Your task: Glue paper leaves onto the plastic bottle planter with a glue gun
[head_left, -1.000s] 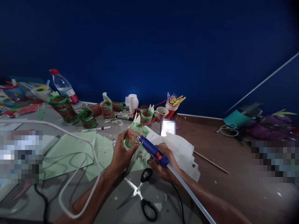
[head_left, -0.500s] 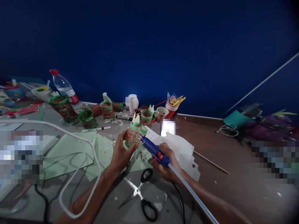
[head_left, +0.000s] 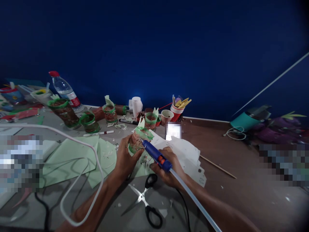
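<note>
My left hand [head_left: 126,159] is wrapped round a small brown paper cup [head_left: 138,139] trimmed with pale green paper leaves, held tilted above the table. My right hand [head_left: 170,169] grips a blue hot glue gun [head_left: 157,156] with an orange trigger. A clear glue stick [head_left: 193,199] trails out of its back. The gun's nozzle touches the side of the cup near its green rim. Black-handled scissors [head_left: 145,201] lie open on the grey table just below both hands.
Light green paper sheets [head_left: 72,158] and white sheets [head_left: 185,154] lie around the hands. Several decorated cups [head_left: 89,121], a water bottle [head_left: 65,90], a red cup of tools [head_left: 177,111], markers, a thin stick [head_left: 217,167] and cables crowd the table by the blue wall.
The cup and glue gun have shifted slightly left and up in view as my head moved. Both hands keep the same grip.
</note>
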Available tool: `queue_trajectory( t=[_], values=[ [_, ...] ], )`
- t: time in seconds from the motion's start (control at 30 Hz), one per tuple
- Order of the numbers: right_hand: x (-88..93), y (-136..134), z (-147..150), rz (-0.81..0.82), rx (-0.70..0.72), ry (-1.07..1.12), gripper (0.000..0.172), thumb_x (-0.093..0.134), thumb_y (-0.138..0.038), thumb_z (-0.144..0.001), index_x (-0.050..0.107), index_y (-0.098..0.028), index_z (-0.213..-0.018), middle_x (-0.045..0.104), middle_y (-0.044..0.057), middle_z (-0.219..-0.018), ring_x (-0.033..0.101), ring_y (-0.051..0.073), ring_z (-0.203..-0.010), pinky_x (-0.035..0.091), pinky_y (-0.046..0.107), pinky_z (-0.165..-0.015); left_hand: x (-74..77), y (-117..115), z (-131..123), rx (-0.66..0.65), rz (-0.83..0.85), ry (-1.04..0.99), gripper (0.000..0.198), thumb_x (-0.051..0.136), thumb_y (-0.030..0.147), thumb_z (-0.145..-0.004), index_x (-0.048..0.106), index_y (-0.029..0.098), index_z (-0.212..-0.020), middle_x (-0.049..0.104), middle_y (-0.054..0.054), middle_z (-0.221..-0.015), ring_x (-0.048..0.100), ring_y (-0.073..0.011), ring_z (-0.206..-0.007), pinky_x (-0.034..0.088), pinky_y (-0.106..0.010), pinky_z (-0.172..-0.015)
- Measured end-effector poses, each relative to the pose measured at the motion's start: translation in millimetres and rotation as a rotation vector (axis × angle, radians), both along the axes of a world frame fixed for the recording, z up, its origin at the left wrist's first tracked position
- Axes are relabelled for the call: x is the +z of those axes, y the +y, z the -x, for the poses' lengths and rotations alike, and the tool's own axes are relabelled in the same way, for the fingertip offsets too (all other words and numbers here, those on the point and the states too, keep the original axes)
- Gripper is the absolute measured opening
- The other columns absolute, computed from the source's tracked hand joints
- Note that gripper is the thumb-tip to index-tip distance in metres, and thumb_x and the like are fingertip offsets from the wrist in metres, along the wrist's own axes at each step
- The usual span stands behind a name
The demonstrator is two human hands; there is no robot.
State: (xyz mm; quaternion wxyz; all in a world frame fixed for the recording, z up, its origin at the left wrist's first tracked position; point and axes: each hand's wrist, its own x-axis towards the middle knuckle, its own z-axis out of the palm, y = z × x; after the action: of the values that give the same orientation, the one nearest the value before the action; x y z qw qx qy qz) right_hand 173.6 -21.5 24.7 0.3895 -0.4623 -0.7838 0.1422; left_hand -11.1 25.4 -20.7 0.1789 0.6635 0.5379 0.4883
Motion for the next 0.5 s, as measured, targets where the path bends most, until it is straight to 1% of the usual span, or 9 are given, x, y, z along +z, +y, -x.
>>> queue_trajectory(
  t=[0.17, 0.33, 0.5],
  values=[
    [-1.0, -0.8, -2.3, -0.017, 0.01, 0.006, 0.026, 0.049, -0.036, -0.082, 0.039, -0.023, -0.062, 0.051, -0.001, -0.056, 0.045, 0.015, -0.052, 0.037, 0.033, -0.064, 0.8, 0.0, 1.1, -0.009, 0.013, 0.001, 0.055, 0.069, 0.034, -0.073, 0.05, 0.016, -0.122, 0.06, -0.012, -0.114, 0.058, -0.0285, -0.108, 0.045, -0.047, -0.096],
    [-0.4, -1.6, -6.9, 0.012, 0.016, 0.008, 0.027, 0.05, -0.039, -0.083, 0.042, -0.023, -0.063, 0.053, 0.0, -0.057, 0.047, 0.015, -0.054, 0.038, 0.033, -0.065, 4.4, -1.0, 0.9, 0.007, 0.079, -0.071, 0.056, 0.069, 0.037, -0.073, 0.051, 0.016, -0.122, 0.06, -0.011, -0.114, 0.058, -0.0279, -0.108, 0.046, -0.046, -0.096],
    [-3.0, -0.6, -7.8, 0.05, -0.001, 0.009, 0.027, 0.053, -0.039, -0.082, 0.042, -0.023, -0.063, 0.053, 0.0, -0.058, 0.048, 0.016, -0.056, 0.039, 0.032, -0.065, 7.1, -1.2, 2.0, 0.009, 0.149, -0.139, 0.057, 0.068, 0.039, -0.073, 0.051, 0.017, -0.123, 0.061, -0.012, -0.118, 0.058, -0.0277, -0.11, 0.045, -0.045, -0.097]
  ],
)
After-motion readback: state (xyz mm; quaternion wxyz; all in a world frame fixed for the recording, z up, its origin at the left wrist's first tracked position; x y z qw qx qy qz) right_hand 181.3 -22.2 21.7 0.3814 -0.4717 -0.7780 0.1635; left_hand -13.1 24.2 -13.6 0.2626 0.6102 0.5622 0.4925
